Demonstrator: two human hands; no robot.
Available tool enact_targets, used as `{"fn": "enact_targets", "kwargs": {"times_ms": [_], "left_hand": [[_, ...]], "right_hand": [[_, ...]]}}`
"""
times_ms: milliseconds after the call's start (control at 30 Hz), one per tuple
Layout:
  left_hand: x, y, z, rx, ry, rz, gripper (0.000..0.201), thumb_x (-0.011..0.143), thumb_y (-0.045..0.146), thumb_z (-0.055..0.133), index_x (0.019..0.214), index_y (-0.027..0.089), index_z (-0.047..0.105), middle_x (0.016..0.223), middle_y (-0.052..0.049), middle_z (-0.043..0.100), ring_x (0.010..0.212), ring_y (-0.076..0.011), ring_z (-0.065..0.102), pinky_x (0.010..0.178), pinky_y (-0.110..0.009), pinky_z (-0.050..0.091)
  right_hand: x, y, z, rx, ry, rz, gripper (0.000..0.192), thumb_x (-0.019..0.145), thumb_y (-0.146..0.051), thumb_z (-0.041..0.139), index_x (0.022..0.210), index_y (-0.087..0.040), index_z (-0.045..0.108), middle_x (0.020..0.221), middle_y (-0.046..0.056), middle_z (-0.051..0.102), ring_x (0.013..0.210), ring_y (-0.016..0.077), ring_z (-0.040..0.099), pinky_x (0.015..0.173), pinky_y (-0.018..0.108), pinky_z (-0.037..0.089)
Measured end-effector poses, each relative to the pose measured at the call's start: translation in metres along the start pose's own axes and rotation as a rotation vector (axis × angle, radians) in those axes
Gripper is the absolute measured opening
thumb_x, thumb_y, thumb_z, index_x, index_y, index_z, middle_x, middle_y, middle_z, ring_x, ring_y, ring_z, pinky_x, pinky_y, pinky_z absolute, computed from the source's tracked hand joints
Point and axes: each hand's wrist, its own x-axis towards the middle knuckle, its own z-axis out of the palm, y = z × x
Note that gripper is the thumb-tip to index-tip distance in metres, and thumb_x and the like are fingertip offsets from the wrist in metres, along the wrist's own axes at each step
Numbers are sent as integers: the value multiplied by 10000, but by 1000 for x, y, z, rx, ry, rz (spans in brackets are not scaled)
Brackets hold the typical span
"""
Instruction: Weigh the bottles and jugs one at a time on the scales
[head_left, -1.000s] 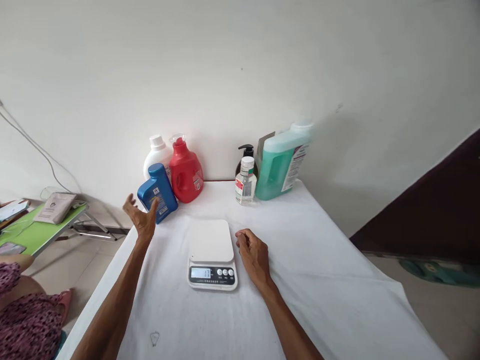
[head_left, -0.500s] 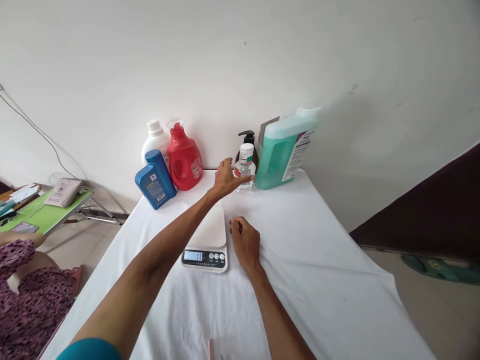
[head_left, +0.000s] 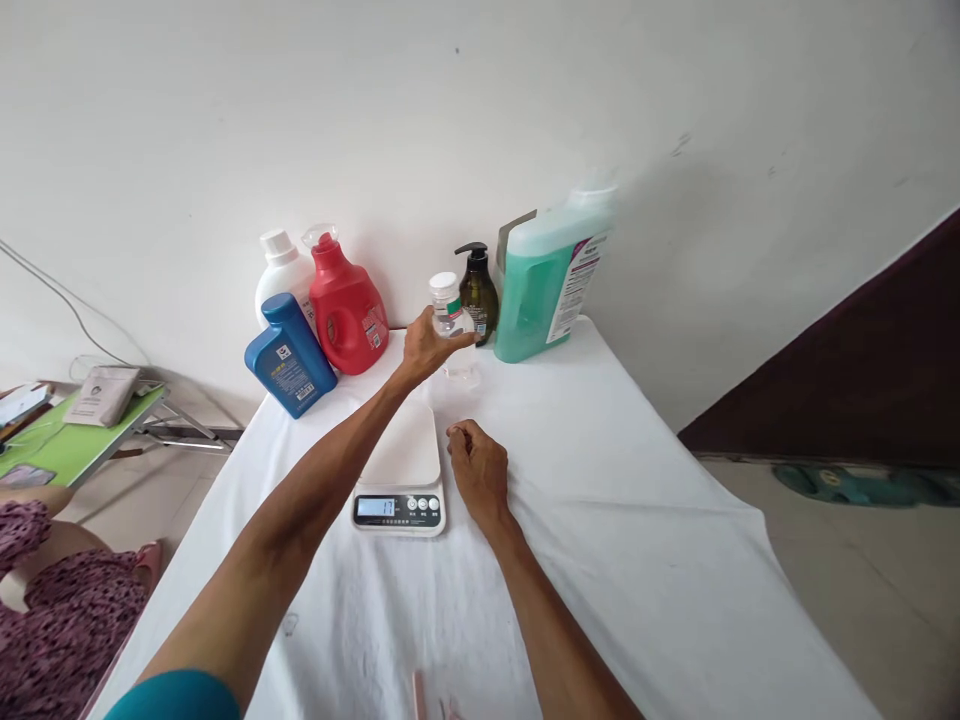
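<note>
My left hand (head_left: 424, 348) grips a small clear bottle (head_left: 453, 326) with a white cap, held just above the far edge of a white kitchen scale (head_left: 402, 470). The scale's display is lit. Beside the scale's right edge, my right hand (head_left: 477, 473) rests on the white tablecloth (head_left: 637, 500) with its fingers curled and nothing in it. A dark pump bottle (head_left: 478, 293) stands just behind the clear bottle.
Along the wall stand a blue bottle (head_left: 289, 356), a white bottle (head_left: 280, 281), a red jug (head_left: 343, 306) and a large green jug (head_left: 541, 282). A green side table (head_left: 75, 440) with papers stands at the left. A person in a patterned garment (head_left: 52, 620) sits at lower left.
My left hand moved from the blue bottle across to the small clear bottle, took hold of it and lifted it toward the scale. My right hand stayed by the scale.
</note>
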Motion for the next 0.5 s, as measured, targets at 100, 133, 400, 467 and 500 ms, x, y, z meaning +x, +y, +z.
{"fn": "enact_targets", "kwargs": {"times_ms": [100,133,400,467,500], "left_hand": [[-28,17,-44,39,-62,49,419,696,424,946,944,170,725,916,-77,771,849,-233,705,800,-350,519],[-39,23,-59,43,-75,67,415,699,437,944,931,167,731,903,-70,766,833,-224,700,785,-341,518],[-113,36,-134,80,-89,35,409,669,440,962,855,175,713,816,-34,732,749,-202,662,686,-312,489],[-123,30,-138,83,-79,14,421,645,438,974,832,176,701,820,-39,736,757,-208,662,686,-318,490],[-126,27,-138,81,-73,9,425,635,432,977,827,178,696,815,-35,734,756,-208,659,686,-319,492]], "right_hand": [[1,0,0,2,2,4,343,943,-415,392,856,-238,671,770,54,749,706,228,663,728,324,444],[1,0,0,1,3,6,339,934,-416,400,857,-236,677,770,57,751,712,232,669,734,327,449],[0,0,-2,-6,-24,8,329,900,-460,433,825,-237,663,750,57,741,700,235,665,724,334,465],[0,0,-2,-7,-29,10,331,893,-470,434,833,-234,659,761,64,743,690,237,663,714,337,470],[-1,1,-2,-6,-31,11,334,892,-473,435,841,-232,660,766,68,745,687,237,664,707,337,475]]}}
